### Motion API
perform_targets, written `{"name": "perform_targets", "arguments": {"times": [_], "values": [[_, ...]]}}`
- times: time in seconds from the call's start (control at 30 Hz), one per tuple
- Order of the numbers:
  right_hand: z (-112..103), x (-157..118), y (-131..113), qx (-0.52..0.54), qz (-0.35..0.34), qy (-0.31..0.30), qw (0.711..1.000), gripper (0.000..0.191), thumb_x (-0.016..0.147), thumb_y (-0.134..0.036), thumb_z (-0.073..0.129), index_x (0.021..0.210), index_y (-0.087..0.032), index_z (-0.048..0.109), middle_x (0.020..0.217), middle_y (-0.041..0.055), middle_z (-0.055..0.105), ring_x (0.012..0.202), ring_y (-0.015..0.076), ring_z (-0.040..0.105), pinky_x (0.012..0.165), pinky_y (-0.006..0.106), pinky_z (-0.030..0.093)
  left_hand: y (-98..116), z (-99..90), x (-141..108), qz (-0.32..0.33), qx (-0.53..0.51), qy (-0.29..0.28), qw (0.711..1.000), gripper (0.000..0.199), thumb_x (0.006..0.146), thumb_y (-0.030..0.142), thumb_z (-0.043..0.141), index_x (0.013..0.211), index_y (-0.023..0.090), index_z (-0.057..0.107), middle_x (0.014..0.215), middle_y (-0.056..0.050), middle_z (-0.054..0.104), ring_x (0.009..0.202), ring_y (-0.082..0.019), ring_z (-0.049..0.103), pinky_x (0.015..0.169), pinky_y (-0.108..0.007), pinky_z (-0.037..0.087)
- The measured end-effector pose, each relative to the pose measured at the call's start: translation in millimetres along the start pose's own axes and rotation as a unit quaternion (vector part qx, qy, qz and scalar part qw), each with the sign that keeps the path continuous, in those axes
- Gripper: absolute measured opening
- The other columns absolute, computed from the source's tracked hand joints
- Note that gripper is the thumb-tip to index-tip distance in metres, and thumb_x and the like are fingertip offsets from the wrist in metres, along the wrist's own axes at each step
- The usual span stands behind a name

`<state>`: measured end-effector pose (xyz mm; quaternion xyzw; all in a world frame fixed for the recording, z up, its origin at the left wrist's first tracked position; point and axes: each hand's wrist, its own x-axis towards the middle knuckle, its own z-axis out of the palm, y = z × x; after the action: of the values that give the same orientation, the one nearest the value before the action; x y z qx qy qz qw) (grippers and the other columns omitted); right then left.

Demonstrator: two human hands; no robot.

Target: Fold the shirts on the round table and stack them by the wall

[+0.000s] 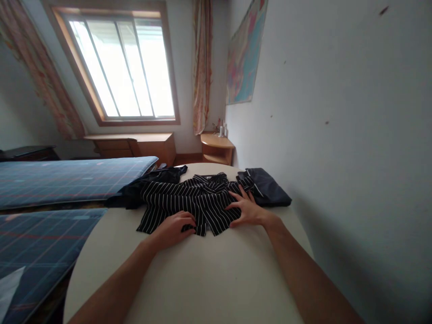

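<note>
A black shirt with white stripes [178,200] lies spread on a pale round table [209,279]. My left hand [173,229] rests at the shirt's near edge, left of the middle, its fingers curled over the fabric; a bit of bunched cloth shows beside the fingertips. On the shirt's right part lies my right hand [246,208], fingers spread apart, with the thumb at the near edge and the fingertips touching the cloth.
Dark folded cloth [270,189] lies at the table's right, against the wall. Another dark garment [130,191] hangs over the left edge. Blue plaid mattresses [74,180] stand left. Behind are a desk [151,143] and a corner shelf [218,141].
</note>
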<state>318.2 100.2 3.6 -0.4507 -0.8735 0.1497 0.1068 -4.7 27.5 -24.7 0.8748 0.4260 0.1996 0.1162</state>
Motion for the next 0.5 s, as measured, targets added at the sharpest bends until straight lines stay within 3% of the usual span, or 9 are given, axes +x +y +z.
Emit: {"name": "perform_targets", "arguments": {"times": [0.1,0.2,0.33,0.5], "values": [[2.4,1.1,-4.2,-0.015,-0.014,-0.004,1.0,0.061,0.055,-0.049,0.089,0.113,-0.034,0.075,0.162,0.0045,0.027,0.149,0.0418,-0.013,0.117,0.065,-0.006,-2.6,0.7,2.2,-0.044,0.0,0.035,0.998,0.014,0.093,0.03,0.058,0.097,0.024,0.069,0.102,-0.002,0.072,0.097,-0.019,0.066,0.086,-0.029,0.049],[3.8,3.7,-4.6,-0.039,-0.033,0.019,0.999,0.039,0.067,-0.037,0.083,0.105,-0.031,0.078,0.159,0.0051,0.034,0.15,0.0394,-0.005,0.119,0.063,0.003,-3.4,0.1,4.5,-0.107,-0.019,0.087,0.99,0.018,0.094,0.035,0.055,0.099,0.023,0.068,0.093,-0.002,0.074,0.086,-0.019,0.068,0.078,-0.028,0.048],[3.3,6.9,-3.8,-0.051,-0.066,0.076,0.994,0.012,0.081,-0.032,0.071,0.089,-0.026,0.077,0.144,0.0055,0.055,0.15,0.0363,0.015,0.116,0.062,0.011,-3.2,-2.9,7.0,-0.14,-0.057,0.151,0.977,0.025,0.094,0.039,0.051,0.098,0.021,0.069,0.09,-0.003,0.074,0.081,-0.019,0.068,0.076,-0.028,0.048],[-6.6,3.9,-14.2,-0.039,-0.071,0.166,0.983,0.023,0.095,-0.032,0.051,0.091,-0.022,0.071,0.11,0.0067,0.073,0.128,0.0277,0.05,0.11,0.056,0.014,-1.6,-8.8,6.0,-0.12,-0.098,0.156,0.976,0.035,0.096,0.044,0.047,0.095,0.018,0.071,0.082,-0.002,0.073,0.074,-0.017,0.065,0.07,-0.026,0.047]]}}
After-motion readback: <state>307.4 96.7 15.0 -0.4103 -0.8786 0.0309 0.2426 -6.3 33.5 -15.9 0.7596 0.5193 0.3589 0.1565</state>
